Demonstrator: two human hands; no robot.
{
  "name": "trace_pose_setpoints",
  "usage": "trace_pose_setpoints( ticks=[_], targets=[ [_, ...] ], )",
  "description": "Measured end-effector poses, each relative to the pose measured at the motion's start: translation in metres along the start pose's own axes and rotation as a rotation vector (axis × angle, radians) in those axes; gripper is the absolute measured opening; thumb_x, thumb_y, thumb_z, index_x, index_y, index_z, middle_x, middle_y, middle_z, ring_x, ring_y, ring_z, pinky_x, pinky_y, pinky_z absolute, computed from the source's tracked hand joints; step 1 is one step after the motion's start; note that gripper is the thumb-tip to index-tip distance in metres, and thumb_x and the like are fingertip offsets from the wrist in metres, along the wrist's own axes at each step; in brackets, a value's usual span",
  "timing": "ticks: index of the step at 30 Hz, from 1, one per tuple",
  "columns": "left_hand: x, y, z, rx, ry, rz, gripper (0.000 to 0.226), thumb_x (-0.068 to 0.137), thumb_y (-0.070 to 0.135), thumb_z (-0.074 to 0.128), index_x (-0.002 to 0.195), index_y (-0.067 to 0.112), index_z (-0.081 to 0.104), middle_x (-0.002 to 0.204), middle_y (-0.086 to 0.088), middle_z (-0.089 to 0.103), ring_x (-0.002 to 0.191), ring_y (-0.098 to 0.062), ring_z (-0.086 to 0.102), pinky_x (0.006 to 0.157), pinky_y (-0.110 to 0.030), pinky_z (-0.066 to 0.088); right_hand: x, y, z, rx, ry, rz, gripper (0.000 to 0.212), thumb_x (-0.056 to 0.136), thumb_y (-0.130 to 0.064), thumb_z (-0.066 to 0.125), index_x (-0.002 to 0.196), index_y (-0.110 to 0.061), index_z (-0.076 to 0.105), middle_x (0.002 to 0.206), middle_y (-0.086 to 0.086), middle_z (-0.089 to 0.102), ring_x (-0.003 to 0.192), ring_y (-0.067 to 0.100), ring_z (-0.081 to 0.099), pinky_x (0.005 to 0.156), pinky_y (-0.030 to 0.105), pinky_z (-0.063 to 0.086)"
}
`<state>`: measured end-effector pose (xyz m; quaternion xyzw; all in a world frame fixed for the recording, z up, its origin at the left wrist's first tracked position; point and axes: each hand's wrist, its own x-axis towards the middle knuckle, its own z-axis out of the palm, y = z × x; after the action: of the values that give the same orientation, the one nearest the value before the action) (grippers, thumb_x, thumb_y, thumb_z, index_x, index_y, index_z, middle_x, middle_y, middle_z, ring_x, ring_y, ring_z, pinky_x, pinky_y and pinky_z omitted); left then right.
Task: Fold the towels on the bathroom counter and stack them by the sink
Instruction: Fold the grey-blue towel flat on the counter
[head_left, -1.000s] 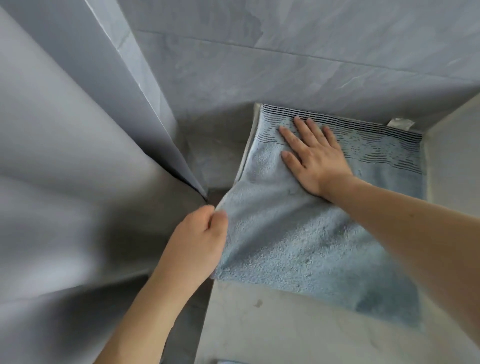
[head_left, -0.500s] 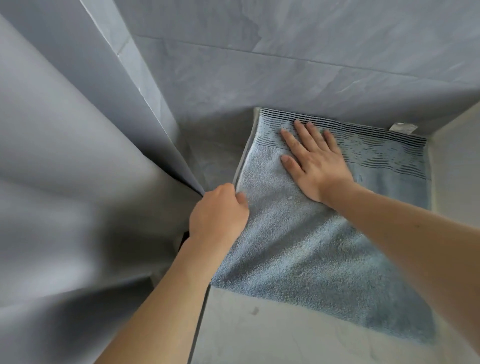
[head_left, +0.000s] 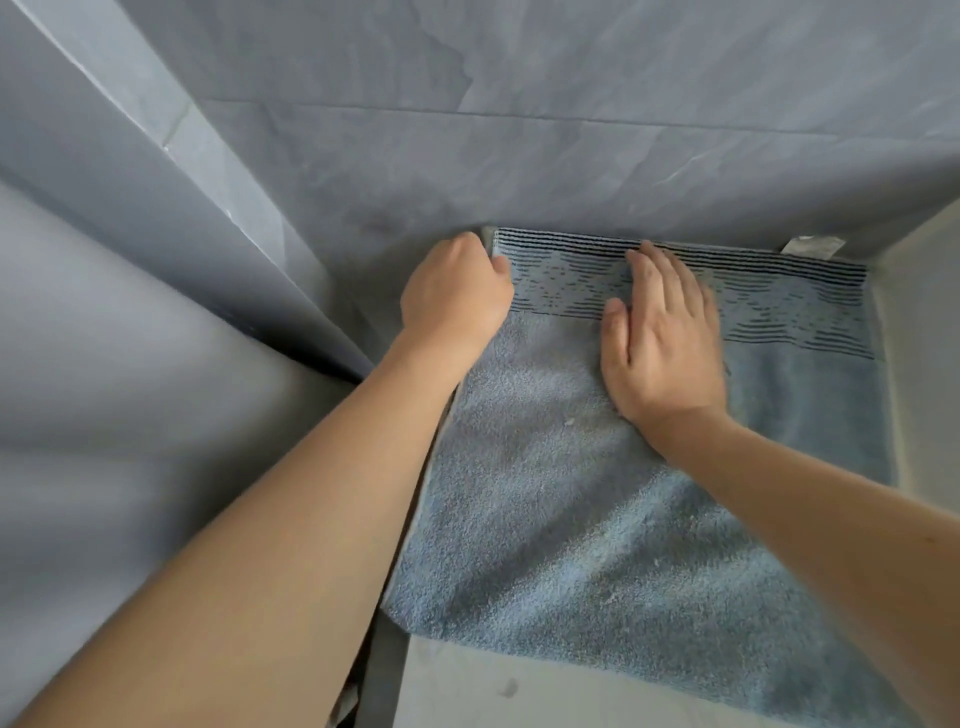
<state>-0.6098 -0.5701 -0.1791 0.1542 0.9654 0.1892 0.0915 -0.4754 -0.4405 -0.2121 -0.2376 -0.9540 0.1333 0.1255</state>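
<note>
A light blue towel (head_left: 597, 509) with a dark striped band along its far edge lies flat on the pale counter (head_left: 467, 686), pushed against the grey tiled wall. My left hand (head_left: 457, 301) is curled at the towel's far left corner and grips its edge. My right hand (head_left: 660, 338) lies flat on the towel with straight fingers, pressing near the striped band. A white label (head_left: 810, 244) sticks out at the towel's far right corner.
A grey tiled wall (head_left: 519, 156) rises right behind the towel. A grey panel (head_left: 156, 260) juts in at the left, with a dark gap beside the counter's left edge. A pale surface (head_left: 924, 338) borders the towel on the right.
My left hand slid along the towel's left edge from the near corner up to the far corner. My right hand shifted slightly right and stayed flat on the towel.
</note>
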Motion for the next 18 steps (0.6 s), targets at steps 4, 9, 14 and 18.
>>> trace_pose_setpoints(
  ticks=[4,9,14,18],
  targets=[
    [-0.004,0.010,0.006,-0.014,0.004,-0.064,0.025,0.100,0.029,0.050,0.107,0.006,0.055,0.115,-0.017,0.064,0.109,-0.039,0.058,0.072,-0.035,0.032,-0.001,-0.002,-0.002,0.013,-0.002,0.000,0.054,0.097,-0.035,0.028,0.142,-0.007,0.039,0.152,0.010,0.036,0.141,0.028,0.030,0.117,0.043,0.019],
    [-0.005,0.007,0.017,0.004,0.107,0.033,0.007,0.102,0.016,0.044,0.103,0.010,0.040,0.104,-0.017,0.068,0.095,-0.043,0.063,0.064,-0.038,0.030,-0.002,-0.002,-0.003,0.027,-0.007,0.011,0.054,0.096,-0.034,0.029,0.142,-0.008,0.040,0.151,0.009,0.038,0.140,0.029,0.031,0.117,0.043,0.017],
    [-0.004,0.002,0.020,0.253,0.152,0.143,0.024,0.103,0.019,0.043,0.123,0.004,0.043,0.101,-0.017,0.069,0.091,-0.040,0.067,0.061,-0.039,0.036,-0.002,-0.001,-0.003,0.044,0.013,0.012,0.053,0.096,-0.034,0.028,0.140,-0.008,0.042,0.148,0.010,0.041,0.138,0.029,0.034,0.117,0.041,0.017],
    [-0.037,0.011,0.016,0.197,0.341,0.324,0.024,0.080,0.000,0.051,0.103,0.006,0.053,0.098,-0.016,0.059,0.087,-0.039,0.056,0.070,-0.045,0.042,-0.003,0.000,-0.004,0.108,0.040,0.016,0.056,0.098,-0.037,0.021,0.140,-0.007,0.043,0.145,0.010,0.045,0.135,0.029,0.038,0.115,0.043,0.023]
  ],
)
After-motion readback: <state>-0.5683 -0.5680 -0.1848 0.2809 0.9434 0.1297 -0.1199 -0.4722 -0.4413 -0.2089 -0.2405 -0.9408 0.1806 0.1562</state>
